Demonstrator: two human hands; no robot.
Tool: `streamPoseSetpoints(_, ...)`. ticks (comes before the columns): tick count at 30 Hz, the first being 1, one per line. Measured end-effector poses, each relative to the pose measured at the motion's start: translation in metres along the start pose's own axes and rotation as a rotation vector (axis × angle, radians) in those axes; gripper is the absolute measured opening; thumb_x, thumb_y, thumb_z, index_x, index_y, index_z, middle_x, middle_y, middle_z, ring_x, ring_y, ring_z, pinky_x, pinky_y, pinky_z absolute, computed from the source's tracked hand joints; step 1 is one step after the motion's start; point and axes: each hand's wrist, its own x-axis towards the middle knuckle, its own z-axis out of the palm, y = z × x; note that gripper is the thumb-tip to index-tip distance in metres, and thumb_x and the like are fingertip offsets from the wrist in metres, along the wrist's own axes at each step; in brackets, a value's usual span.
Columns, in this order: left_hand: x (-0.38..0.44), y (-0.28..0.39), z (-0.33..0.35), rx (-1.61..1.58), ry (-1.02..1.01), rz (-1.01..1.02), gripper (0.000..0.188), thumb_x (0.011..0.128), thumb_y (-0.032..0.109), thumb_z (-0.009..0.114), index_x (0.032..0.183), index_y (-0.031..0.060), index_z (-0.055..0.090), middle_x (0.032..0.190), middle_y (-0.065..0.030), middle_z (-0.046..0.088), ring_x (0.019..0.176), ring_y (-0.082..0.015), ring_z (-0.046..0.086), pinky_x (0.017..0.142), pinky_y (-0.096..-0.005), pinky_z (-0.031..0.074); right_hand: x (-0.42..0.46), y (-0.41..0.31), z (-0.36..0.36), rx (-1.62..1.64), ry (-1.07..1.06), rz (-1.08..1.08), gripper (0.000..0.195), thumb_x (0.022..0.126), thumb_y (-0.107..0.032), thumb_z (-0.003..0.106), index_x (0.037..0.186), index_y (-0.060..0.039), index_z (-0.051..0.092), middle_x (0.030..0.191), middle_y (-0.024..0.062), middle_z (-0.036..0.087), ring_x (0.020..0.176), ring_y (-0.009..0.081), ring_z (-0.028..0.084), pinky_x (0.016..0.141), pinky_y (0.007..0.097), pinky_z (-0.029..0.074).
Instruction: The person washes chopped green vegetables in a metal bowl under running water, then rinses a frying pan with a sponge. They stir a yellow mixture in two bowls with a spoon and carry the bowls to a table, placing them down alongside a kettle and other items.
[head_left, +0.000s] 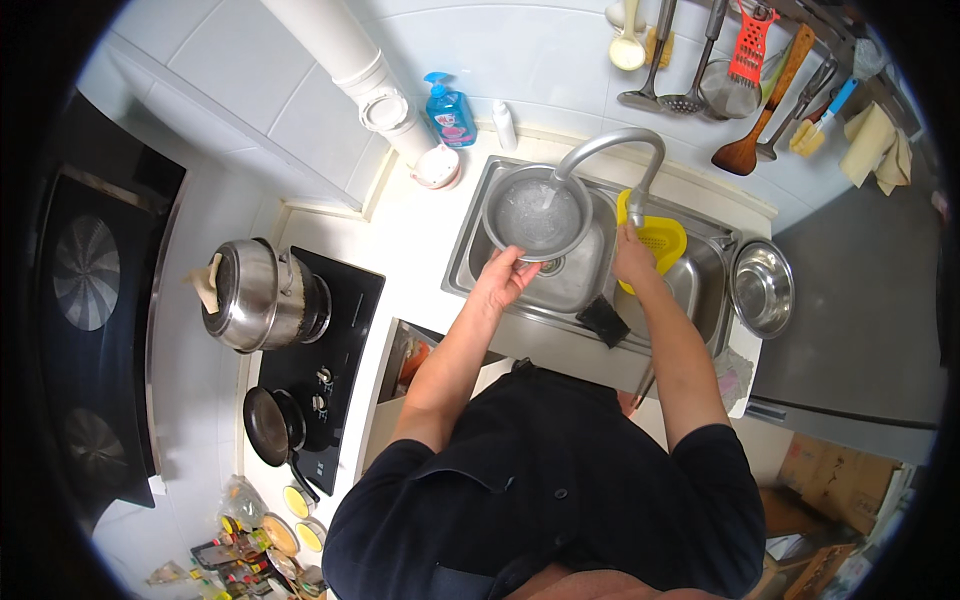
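Note:
My left hand (506, 279) grips the near rim of a round metal basin (499, 225), thumb over the edge and fingers underneath. Water from the curved faucet (615, 137) runs into the basin, and bubbling water covers its bottom. The basin is over the left bowl of a stainless steel double sink (574, 289). My right hand (634, 259) is at the lower front of the faucet's body, its fingers around the handle, which they mostly hide. Just beside that hand, a yellow perforated plastic drain basket (664, 238) sits in the right sink bowl.
A black scouring pad (604, 321) rests on the sink divider's front end. Right of the sink leans a steel bowl (763, 289). A blue pump bottle (451, 112) stands behind. To the left, a steel pot (251, 296) and a frying pan (268, 426) occupy the black cooktop (345, 360). Utensils hang above.

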Motion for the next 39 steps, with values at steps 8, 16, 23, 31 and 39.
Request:
streamPoseSetpoints(8, 0.0, -0.002, 0.005, 0.016, 0.01, -0.01, 0.034, 0.091, 0.004, 0.057, 0.124, -0.0021, 0.052, 0.111, -0.0224, 0.068, 0.101, -0.039, 0.071, 0.084, -0.0361, 0.063, 0.004, 0.006, 0.008, -0.003, 0.022, -0.002, 0.07, 0.094, -0.011, 0.046, 0.159, -0.0109, 0.021, 0.169, 0.0052, 0.012, 0.126, 0.0364, 0.059, 0.099, 0.0509, 0.051)
streamPoseSetpoints(16, 0.003, -0.005, 0.005, 0.002, 0.014, -0.008, 0.033, 0.09, 0.004, 0.058, 0.122, -0.0037, 0.054, 0.111, -0.0225, 0.068, 0.101, -0.0387, 0.07, 0.085, -0.0366, 0.063, 0.0, 0.005, 0.007, -0.003, 0.036, -0.012, 0.07, 0.093, -0.011, 0.046, 0.159, -0.0107, 0.021, 0.168, 0.0062, 0.013, 0.124, 0.0369, 0.059, 0.098, 0.0509, 0.052)
streamPoseSetpoints(23, 0.007, -0.007, 0.002, 0.002, 0.012, 0.009, 0.033, 0.09, 0.004, 0.057, 0.122, -0.0036, 0.054, 0.114, -0.0218, 0.067, 0.101, -0.0375, 0.07, 0.088, -0.0377, 0.063, 0.01, 0.013, 0.024, -0.02, 0.147, -0.079, 0.064, 0.095, -0.011, 0.046, 0.157, -0.0081, 0.028, 0.166, 0.0115, 0.02, 0.118, 0.0353, 0.063, 0.095, 0.0477, 0.053)
streamPoseSetpoints(31, 0.006, -0.007, 0.004, 0.015, 0.023, 0.021, 0.032, 0.09, 0.003, 0.057, 0.121, -0.0043, 0.054, 0.114, -0.021, 0.066, 0.102, -0.0369, 0.07, 0.088, -0.0382, 0.063, 0.043, 0.024, 0.018, -0.309, 0.357, -0.246, 0.02, 0.093, -0.016, 0.055, 0.104, -0.0068, 0.07, 0.11, 0.0167, 0.07, 0.085, 0.0306, 0.073, 0.07, 0.0422, 0.059)
streamPoseSetpoints(39, 0.012, -0.011, 0.001, 0.007, 0.043, 0.001, 0.031, 0.09, 0.002, 0.057, 0.12, -0.0057, 0.053, 0.11, -0.0211, 0.068, 0.099, -0.0345, 0.072, 0.083, -0.038, 0.065, 0.085, 0.035, -0.01, -0.329, 0.252, -0.421, 0.017, 0.088, -0.013, 0.059, 0.081, -0.0101, 0.075, 0.084, 0.0128, 0.074, 0.08, 0.0298, 0.074, 0.065, 0.0432, 0.059)
